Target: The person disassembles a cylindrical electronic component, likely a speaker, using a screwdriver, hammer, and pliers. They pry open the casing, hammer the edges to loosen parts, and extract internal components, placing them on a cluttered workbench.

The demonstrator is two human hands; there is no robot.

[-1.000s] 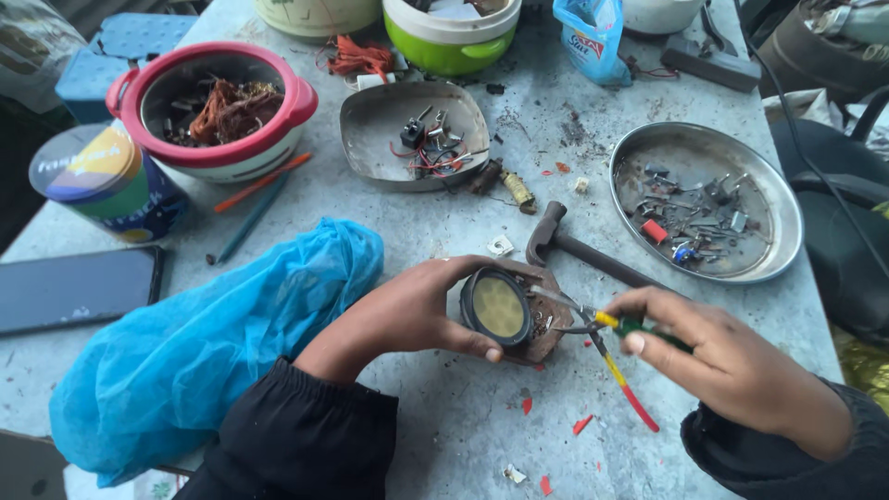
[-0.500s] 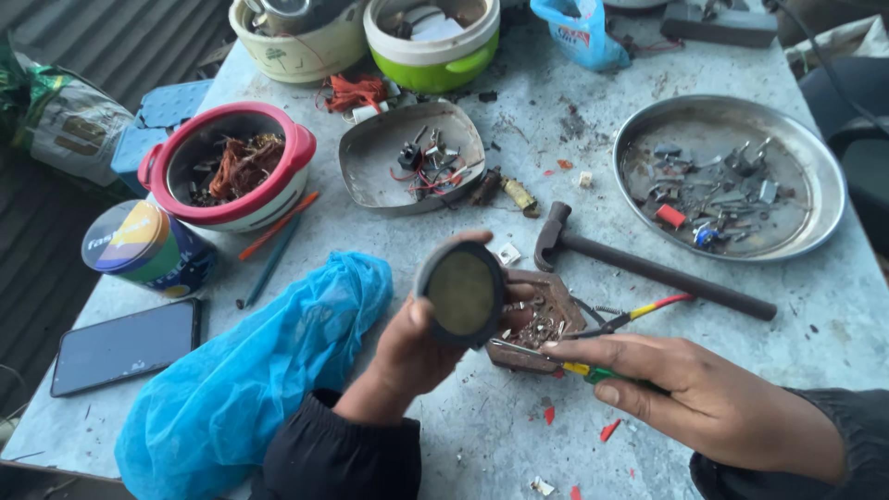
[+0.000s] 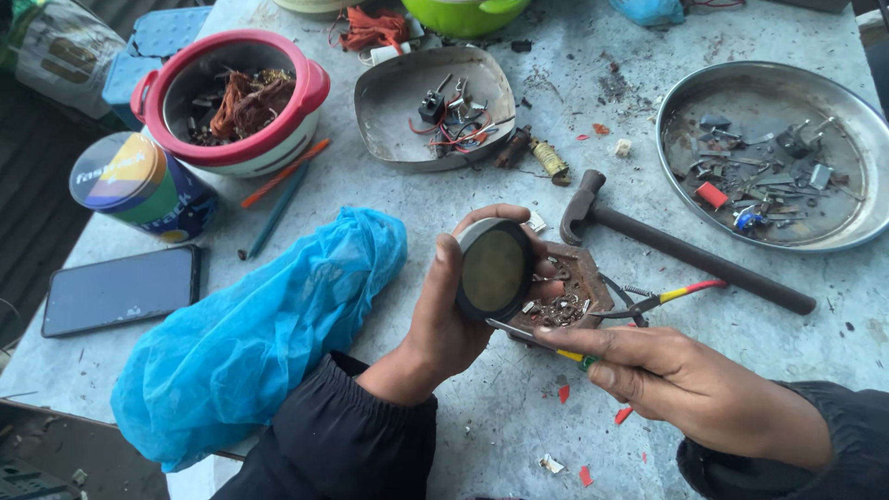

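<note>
My left hand (image 3: 452, 310) grips a round dark disc-shaped part (image 3: 494, 269) with a greenish-grey face, lifted off the table and tilted toward me. Behind it lies a rusty brown circuit board (image 3: 572, 292) with small parts on it. My right hand (image 3: 681, 380) holds a thin screwdriver (image 3: 542, 341) with a yellow-green handle, its tip at the lower edge of the disc. Pliers with red and yellow handles (image 3: 662, 298) lie just beyond my right hand.
A hammer (image 3: 676, 245) lies right of the board. Round metal tray (image 3: 773, 157) of scraps at right, a dented tray (image 3: 407, 106) with wires at centre back. Red-rimmed bowl (image 3: 231, 97), tin can (image 3: 139, 185), phone (image 3: 120, 289) and blue plastic bag (image 3: 259, 324) at left.
My left hand has lifted the disc off the board and turned its face toward me. My right hand has brought the screwdriver tip up under the disc.
</note>
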